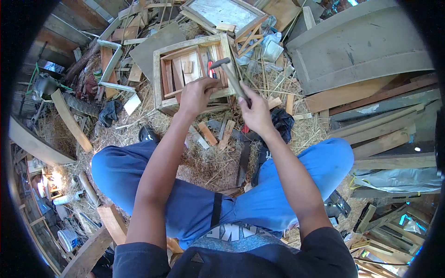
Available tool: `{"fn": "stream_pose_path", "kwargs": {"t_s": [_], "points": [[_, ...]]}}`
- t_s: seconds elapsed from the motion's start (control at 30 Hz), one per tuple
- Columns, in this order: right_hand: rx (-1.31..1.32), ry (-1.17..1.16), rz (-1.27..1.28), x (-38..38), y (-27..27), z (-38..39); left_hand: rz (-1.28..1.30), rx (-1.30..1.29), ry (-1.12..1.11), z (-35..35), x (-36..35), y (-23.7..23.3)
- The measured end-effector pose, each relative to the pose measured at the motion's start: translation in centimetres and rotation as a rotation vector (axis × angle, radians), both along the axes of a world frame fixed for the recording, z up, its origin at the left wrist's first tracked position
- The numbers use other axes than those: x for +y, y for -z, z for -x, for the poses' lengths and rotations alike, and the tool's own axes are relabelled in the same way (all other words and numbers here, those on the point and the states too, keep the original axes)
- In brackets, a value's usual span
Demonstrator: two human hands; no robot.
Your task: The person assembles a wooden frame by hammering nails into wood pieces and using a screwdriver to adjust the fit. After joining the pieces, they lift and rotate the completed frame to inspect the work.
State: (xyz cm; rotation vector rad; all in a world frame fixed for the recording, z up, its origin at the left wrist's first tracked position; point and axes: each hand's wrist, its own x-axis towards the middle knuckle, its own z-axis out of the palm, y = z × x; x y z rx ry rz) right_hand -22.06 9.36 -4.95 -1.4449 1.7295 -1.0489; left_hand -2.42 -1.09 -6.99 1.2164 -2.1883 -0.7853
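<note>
A hammer (234, 82) is in my right hand (256, 111), whose fingers wrap round the lower handle. Its dark metal head points up and left, above the near right part of a small wooden box-like frame (157, 85). My left hand (198, 96) is over the near side of that frame, with thumb and fingers pinched together close to the rim. Whatever is between those fingertips is too small or hidden to make out. Inside the frame lie a small wood block (188, 67) and a red and black tool (212, 70), partly hidden behind the hammer head.
Straw and wood offcuts (207, 133) cover the ground between my legs. A framed panel (222, 16) leans behind the box. At the right are a large grey board (361, 46) and stacked planks (384, 129). A curved wooden piece (72, 121) stands at the left.
</note>
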Motion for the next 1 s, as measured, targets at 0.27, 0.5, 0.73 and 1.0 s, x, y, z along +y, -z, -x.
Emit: {"fn": "stream_pose_path", "kwargs": {"t_s": [0.27,0.5,0.73,1.0], "points": [[0.16,-0.027,0.07,-1.6,1.8,-2.4,0.434,-0.272,-0.144,-0.5,1.6,0.5],[0.159,-0.017,0.097,-1.1,0.8,-2.2,0.425,-0.207,-0.253,0.5,2.5,0.1],[0.072,-0.011,0.117,1.0,0.3,1.1,0.506,-0.004,-0.123,3.0,5.0,-0.6],[0.144,0.176,-0.019,6.2,5.4,9.2,0.301,0.047,-0.112,1.8,10.7,3.8]]}}
